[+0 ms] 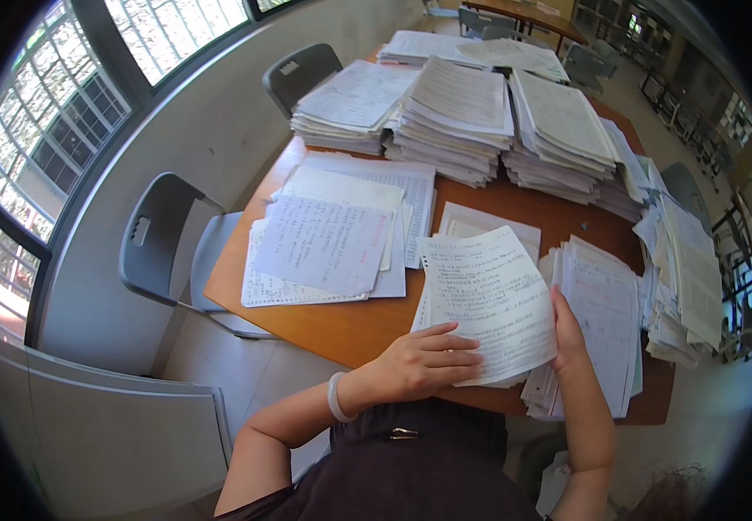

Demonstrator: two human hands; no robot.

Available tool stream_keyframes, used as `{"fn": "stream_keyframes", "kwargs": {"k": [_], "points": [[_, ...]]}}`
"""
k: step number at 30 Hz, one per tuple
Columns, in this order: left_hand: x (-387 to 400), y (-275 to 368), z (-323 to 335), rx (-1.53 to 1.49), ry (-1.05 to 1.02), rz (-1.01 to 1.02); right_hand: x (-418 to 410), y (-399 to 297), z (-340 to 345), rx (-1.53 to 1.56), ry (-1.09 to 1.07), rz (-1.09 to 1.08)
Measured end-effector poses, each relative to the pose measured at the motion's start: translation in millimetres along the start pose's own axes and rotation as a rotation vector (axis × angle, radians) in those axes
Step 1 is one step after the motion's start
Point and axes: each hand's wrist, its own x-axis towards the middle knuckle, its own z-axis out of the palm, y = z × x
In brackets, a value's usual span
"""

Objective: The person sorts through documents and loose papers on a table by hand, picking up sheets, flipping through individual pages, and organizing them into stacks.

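A loose-leaf sheet with punched holes and dense handwriting (486, 286) is raised at a tilt in front of me. The fingers of my left hand (424, 361) lie across its lower left part, slightly spread. That thumb is hidden, so whether it pinches the sheet cannot be seen. My right hand (568, 332) grips the sheet's right edge. Partly covered behind the sheet are more papers (496, 225). Just right of my right hand lies a stack of written papers (600, 325) with some red marks.
Loose papers and a spiral notebook (304, 301) spread over the left of the wooden table (350, 332). Tall paper stacks (451, 114) stand at the back, another paper stack (685, 280) at the right edge. A grey folding chair (161, 241) is on the left by the windowed wall.
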Motion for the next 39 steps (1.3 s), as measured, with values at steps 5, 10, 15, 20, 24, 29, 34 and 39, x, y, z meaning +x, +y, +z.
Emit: {"fn": "stream_keyframes", "kwargs": {"k": [5, 10, 15, 20, 24, 29, 34, 39], "points": [[-28.0, -11.1, 11.0, -0.053, -0.212, -0.072, -6.7, -4.1, -4.4, -0.764, 0.107, -0.238], [-33.1, -32.1, 13.9, -0.107, -0.270, -0.156, -1.8, 1.1, 5.2, -0.982, 0.153, -0.316], [-32.9, -46.0, 10.9, -0.184, -0.420, -0.229, -2.7, -6.4, 13.8, -1.377, 0.108, -0.250], [-28.9, -50.3, 11.5, -0.194, -0.440, -0.222, 2.0, -11.1, 12.4, -1.446, 0.029, -0.269], [-16.9, -46.3, 6.0, -0.183, -0.347, -0.205, 1.4, -35.5, 4.9, -1.229, 0.195, -0.320], [-16.5, -54.9, 3.9, -0.143, -0.257, -0.326, -3.7, -60.5, -14.4, -1.081, 0.325, -0.411], [-30.2, -61.3, 5.8, 0.107, -0.042, -0.596, -10.0, -70.7, -36.2, -1.234, 0.325, -0.444], [-30.4, -51.3, 3.5, 0.130, -0.028, -0.797, -14.9, -66.2, -52.6, -0.710, 0.307, -0.494]]}}
